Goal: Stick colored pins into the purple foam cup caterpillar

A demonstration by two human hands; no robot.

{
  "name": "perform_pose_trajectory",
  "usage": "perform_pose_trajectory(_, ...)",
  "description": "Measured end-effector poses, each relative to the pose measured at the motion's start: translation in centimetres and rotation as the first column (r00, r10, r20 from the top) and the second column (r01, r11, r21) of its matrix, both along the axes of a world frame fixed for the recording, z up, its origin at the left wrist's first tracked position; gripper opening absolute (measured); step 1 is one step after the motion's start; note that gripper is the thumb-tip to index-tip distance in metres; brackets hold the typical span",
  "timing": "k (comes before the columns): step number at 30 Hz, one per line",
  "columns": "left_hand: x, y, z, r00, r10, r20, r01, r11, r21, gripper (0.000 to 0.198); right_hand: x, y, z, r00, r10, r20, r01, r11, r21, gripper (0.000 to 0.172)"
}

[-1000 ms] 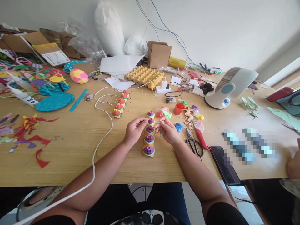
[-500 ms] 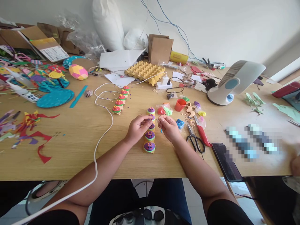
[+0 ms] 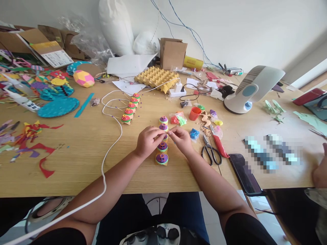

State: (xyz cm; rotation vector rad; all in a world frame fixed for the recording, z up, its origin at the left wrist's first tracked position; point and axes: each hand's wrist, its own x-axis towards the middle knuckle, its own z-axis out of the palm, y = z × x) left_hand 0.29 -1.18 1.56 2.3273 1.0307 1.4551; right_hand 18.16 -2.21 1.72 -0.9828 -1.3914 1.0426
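A row of egg-carton cups (image 3: 161, 159) topped with purple and green clay, with small orange rings, runs away from me in the middle of the table. Over the row's middle cups, my left hand (image 3: 150, 140) is closed in a pinch. My right hand (image 3: 180, 137) pinches too, its fingertips meeting those of the left. Whatever lies between the fingertips is too small to make out. The hands partly hide the middle cups. Farther back on the left stands a second row of cups (image 3: 129, 111), with red and green clay and thin sticks at the sides.
Right of my hands lie scissors (image 3: 211, 149), a red-handled knife (image 3: 220, 146), a phone (image 3: 244, 173), a red cup (image 3: 195, 113) and bagged blue clay (image 3: 194, 134). A white cable (image 3: 104, 163) crosses on the left. A fan (image 3: 250, 90) stands behind; another person's hand (image 3: 320, 168) shows at right.
My hands have come together, so the small gap between their fingertips has closed. The right hand moved slightly left and down. The view has shifted a little.
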Motion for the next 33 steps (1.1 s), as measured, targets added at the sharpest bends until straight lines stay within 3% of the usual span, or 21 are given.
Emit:
perform_pose_trajectory(3, 0.1, 0.1, -0.1, 1.0, 0.009, -0.017, -0.009, 1.0, -0.014, 0.011, 0.1, 0.2, -0.5, 0.996, -0.047, 0.079, 0.042, 0.997, 0.065, 0.033)
perform_pose_trajectory(10, 0.3, 0.3, -0.6, 0.999, -0.008, 0.049, 0.017, 0.985, -0.173, 0.016, 0.4, 0.3, -0.8, 0.976, -0.051, 0.21, 0.006, 0.978, 0.207, 0.023)
perform_pose_trajectory(14, 0.3, 0.7, -0.8, 0.988, -0.004, 0.157, 0.061, 0.93, -0.362, 0.02, 0.7, 0.6, -0.9, 0.959, -0.073, 0.274, -0.018, 0.949, 0.315, 0.02)
perform_pose_trajectory(19, -0.2, 1.4, -0.9, 0.941, 0.148, 0.304, 0.031, 0.858, -0.513, 0.026, 1.2, 1.4, -1.7, 0.965, -0.169, 0.2, 0.114, 0.959, 0.261, 0.024)
perform_pose_trajectory(23, -0.2, 0.9, -0.4, 0.946, 0.143, 0.291, -0.011, 0.912, -0.41, 0.024, 1.2, 1.9, -2.2, 0.927, -0.266, 0.265, 0.211, 0.953, 0.219, 0.022)
perform_pose_trajectory(27, 0.8, -0.5, 0.7, 0.962, 0.041, 0.269, 0.051, 0.944, -0.326, 0.022, 1.0, 2.0, -2.3, 0.883, -0.241, 0.402, 0.138, 0.953, 0.269, 0.019)
perform_pose_trajectory(31, 2.8, -1.3, 2.9, 0.968, -0.043, 0.246, 0.112, 0.955, -0.276, 0.016, 0.7, 1.6, -2.2, 0.871, -0.178, 0.457, 0.056, 0.962, 0.268, 0.013)
perform_pose_trajectory(33, 4.4, -0.9, 4.4, 0.976, -0.094, 0.197, 0.137, 0.965, -0.222, 0.012, 0.5, 1.7, -2.0, 0.909, -0.126, 0.396, 0.045, 0.978, 0.206, 0.007)
